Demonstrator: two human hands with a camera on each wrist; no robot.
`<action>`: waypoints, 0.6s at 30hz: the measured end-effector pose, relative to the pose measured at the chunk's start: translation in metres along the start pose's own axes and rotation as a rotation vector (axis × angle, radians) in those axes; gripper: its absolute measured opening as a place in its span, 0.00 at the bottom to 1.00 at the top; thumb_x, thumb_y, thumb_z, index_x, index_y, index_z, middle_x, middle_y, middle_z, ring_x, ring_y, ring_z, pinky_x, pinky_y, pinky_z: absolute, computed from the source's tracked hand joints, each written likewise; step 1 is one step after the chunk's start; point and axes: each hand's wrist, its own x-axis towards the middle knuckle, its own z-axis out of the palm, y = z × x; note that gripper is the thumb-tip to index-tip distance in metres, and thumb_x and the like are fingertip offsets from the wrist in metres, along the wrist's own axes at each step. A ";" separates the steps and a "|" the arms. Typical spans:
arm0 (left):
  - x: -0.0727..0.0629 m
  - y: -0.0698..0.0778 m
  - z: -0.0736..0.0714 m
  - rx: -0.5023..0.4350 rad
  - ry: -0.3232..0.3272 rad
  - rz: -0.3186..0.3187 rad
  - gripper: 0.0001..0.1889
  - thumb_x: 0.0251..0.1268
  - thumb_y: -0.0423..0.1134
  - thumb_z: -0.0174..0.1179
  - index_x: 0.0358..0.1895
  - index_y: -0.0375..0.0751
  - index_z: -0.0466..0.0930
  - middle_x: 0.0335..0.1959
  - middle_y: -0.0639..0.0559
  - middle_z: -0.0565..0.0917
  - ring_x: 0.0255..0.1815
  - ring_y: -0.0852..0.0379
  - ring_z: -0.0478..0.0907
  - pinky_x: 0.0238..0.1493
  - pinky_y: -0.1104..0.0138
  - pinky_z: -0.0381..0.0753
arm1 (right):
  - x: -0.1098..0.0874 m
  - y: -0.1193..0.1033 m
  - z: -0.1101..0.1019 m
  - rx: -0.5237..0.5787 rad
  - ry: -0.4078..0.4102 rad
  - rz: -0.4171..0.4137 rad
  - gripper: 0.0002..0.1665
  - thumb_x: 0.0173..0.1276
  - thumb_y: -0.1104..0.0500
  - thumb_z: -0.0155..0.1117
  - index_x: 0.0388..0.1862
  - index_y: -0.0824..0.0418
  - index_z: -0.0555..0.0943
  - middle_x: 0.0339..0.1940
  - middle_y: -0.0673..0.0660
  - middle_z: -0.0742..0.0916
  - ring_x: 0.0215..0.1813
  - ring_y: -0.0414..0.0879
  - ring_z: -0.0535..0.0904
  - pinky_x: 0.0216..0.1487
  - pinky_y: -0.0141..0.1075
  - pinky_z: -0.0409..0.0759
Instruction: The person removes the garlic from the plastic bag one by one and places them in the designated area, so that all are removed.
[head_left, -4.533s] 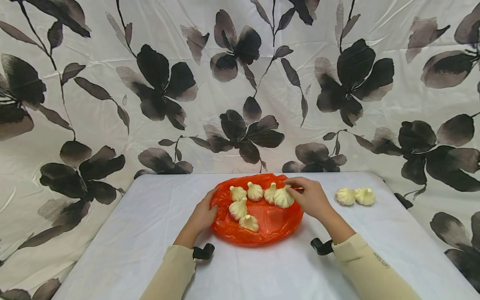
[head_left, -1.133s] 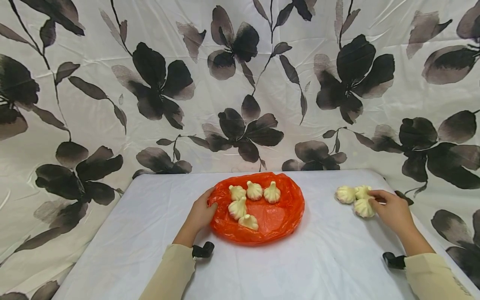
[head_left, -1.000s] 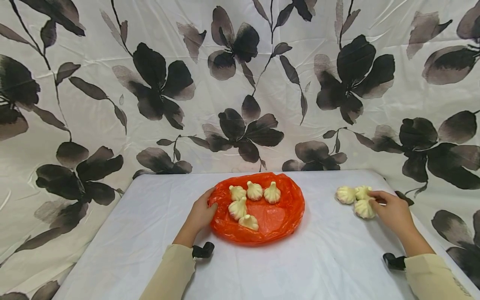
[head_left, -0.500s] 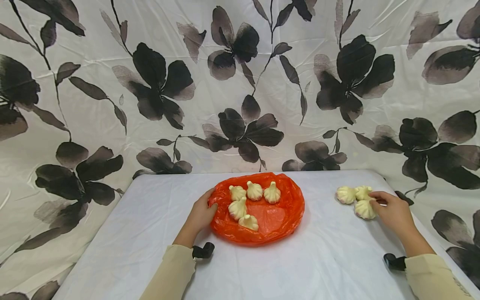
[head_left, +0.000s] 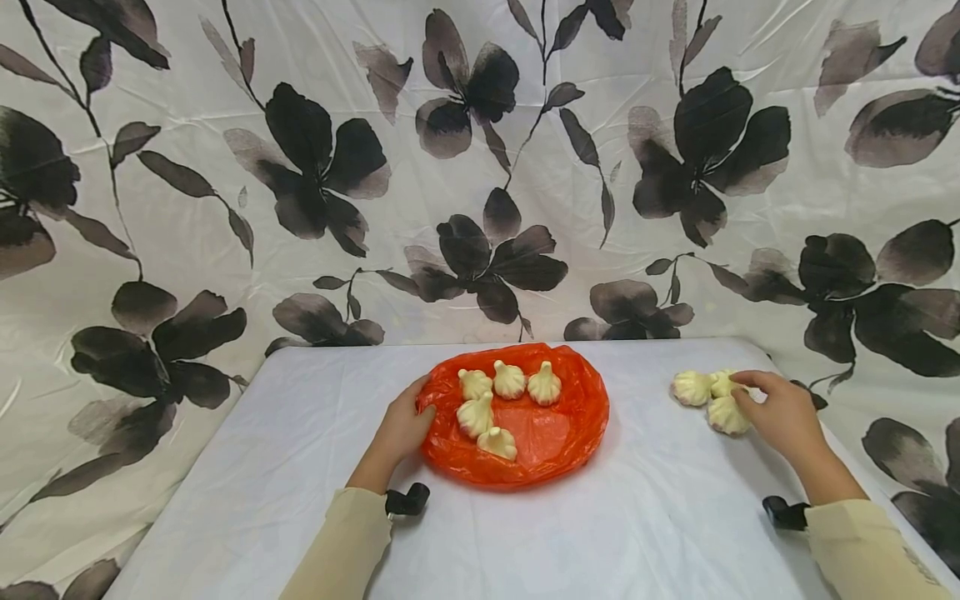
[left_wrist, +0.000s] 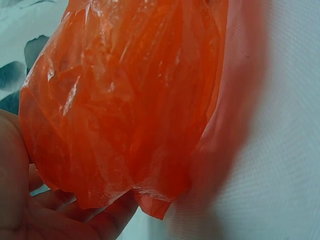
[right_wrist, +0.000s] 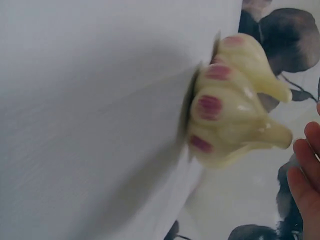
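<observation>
Grip of the left hand (head_left: pixel 405 421) pinches the orange bag (head_left: pixel 592 421) at its nine o'clock in the head view; five garlic bulbs (head_left: pixel 476 416) sit inside. Toward three o'clock, three loose bulbs (head_left: pixel 727 416) lie on the desk (head_left: pixel 600 533) beside the right hand (head_left: pixel 783 414), parted and holding nothing. Left wrist view: crinkled bag, probably light, slippery, tearable; best held by gathered folds. Right wrist view: glossy bulbs, likely stiff, best pinched by the necks (right_wrist: pixel 278 135) at three o'clock.

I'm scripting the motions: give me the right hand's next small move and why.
Probably swing the right hand over to the red bag: that hand's fingers seem clear of the nearest garlic bulb on the table, while five bulbs lie in the bag.
</observation>
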 end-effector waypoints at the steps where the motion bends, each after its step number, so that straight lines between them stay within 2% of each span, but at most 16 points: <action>1: 0.000 0.000 0.000 -0.002 -0.001 -0.001 0.32 0.71 0.39 0.50 0.76 0.46 0.54 0.75 0.42 0.62 0.74 0.40 0.60 0.70 0.45 0.65 | 0.001 -0.003 0.000 0.000 -0.004 -0.002 0.17 0.68 0.59 0.59 0.51 0.66 0.81 0.53 0.72 0.83 0.55 0.71 0.75 0.49 0.62 0.73; 7: -0.001 0.001 -0.002 -0.011 0.002 0.001 0.32 0.70 0.39 0.49 0.76 0.46 0.54 0.75 0.43 0.62 0.75 0.41 0.60 0.70 0.46 0.64 | 0.007 -0.022 0.001 0.022 -0.014 -0.037 0.17 0.68 0.59 0.60 0.53 0.65 0.80 0.55 0.71 0.82 0.59 0.70 0.73 0.54 0.64 0.71; 14: -0.001 0.001 -0.002 -0.012 0.005 0.001 0.32 0.70 0.39 0.50 0.76 0.46 0.55 0.75 0.43 0.63 0.74 0.41 0.62 0.70 0.45 0.65 | 0.015 -0.045 0.009 0.078 0.018 -0.133 0.16 0.67 0.59 0.62 0.52 0.63 0.81 0.52 0.69 0.84 0.56 0.69 0.76 0.53 0.62 0.73; 18: -0.001 0.002 -0.001 -0.017 0.001 -0.016 0.32 0.70 0.40 0.51 0.76 0.48 0.54 0.75 0.44 0.62 0.74 0.41 0.62 0.69 0.46 0.67 | 0.019 -0.062 0.015 0.122 0.001 -0.143 0.17 0.68 0.58 0.62 0.54 0.62 0.81 0.53 0.68 0.84 0.58 0.67 0.76 0.55 0.61 0.73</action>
